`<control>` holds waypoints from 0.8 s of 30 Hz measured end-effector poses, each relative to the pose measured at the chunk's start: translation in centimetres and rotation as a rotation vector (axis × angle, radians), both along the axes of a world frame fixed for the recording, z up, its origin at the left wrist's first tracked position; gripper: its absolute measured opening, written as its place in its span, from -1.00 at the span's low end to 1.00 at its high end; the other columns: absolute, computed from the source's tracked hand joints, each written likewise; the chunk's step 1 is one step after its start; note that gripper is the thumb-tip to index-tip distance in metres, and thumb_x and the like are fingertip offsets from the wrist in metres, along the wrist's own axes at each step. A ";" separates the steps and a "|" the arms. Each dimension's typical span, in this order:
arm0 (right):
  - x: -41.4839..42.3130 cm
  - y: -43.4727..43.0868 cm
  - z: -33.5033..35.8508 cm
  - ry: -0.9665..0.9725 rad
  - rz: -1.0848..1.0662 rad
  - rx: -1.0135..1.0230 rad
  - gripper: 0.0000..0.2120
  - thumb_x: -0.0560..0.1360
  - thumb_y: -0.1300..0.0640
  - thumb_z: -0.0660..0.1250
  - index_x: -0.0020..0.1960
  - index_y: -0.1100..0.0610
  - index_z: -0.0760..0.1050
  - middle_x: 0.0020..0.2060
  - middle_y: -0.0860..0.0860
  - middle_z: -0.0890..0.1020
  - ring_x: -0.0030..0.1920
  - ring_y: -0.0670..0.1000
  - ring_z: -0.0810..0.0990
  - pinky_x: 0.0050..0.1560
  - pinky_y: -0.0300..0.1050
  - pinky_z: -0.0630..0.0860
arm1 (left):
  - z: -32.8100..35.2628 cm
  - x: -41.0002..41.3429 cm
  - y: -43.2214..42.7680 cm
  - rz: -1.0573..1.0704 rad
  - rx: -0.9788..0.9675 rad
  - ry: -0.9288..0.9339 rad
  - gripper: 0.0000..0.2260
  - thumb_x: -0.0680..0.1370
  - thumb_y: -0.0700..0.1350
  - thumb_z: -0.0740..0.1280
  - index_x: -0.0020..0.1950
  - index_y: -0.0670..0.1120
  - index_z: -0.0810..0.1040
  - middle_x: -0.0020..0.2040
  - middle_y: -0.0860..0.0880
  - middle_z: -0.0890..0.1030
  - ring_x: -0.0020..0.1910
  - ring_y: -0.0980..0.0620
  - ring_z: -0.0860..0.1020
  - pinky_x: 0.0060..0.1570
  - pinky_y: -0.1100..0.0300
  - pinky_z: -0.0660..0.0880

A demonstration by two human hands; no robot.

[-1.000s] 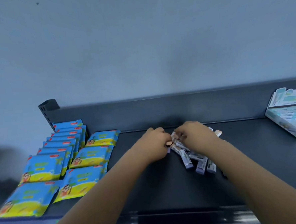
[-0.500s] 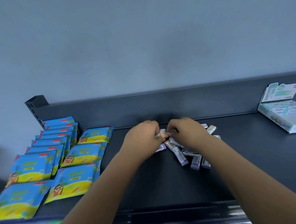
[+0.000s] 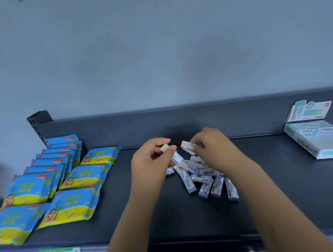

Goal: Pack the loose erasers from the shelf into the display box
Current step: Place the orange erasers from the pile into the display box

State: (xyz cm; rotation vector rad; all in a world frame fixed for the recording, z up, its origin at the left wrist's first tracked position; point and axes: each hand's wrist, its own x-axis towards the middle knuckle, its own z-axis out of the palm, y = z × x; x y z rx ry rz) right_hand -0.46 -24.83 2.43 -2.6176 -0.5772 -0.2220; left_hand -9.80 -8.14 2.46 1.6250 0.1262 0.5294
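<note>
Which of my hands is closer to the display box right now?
Right. The right hand, pinching an eraser, is over the pile, left of the display box; the left hand, holding its own eraser, is farther left.

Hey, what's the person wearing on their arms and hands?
Nothing visible: the left hand and right hand are bare, without gloves, and both forearms are uncovered down to the frame's edge. No sleeve, watch or bracelet shows.

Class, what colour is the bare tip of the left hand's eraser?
Pale orange, on the small sleeved eraser in the left hand; head view.
</note>
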 end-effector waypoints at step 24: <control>-7.4 -14.4 -2.6 -0.252 -0.025 0.121 -0.80 0.54 0.15 0.40 0.16 0.02 0.64 -0.02 -0.10 0.58 0.01 0.01 0.56 0.00 -0.05 0.55 | -3.4 -1.3 -11.2 -0.090 0.167 0.027 -0.73 0.37 -0.28 0.59 -0.07 0.07 0.74 -0.07 0.07 0.68 -0.13 -0.02 0.65 -0.07 0.13 0.60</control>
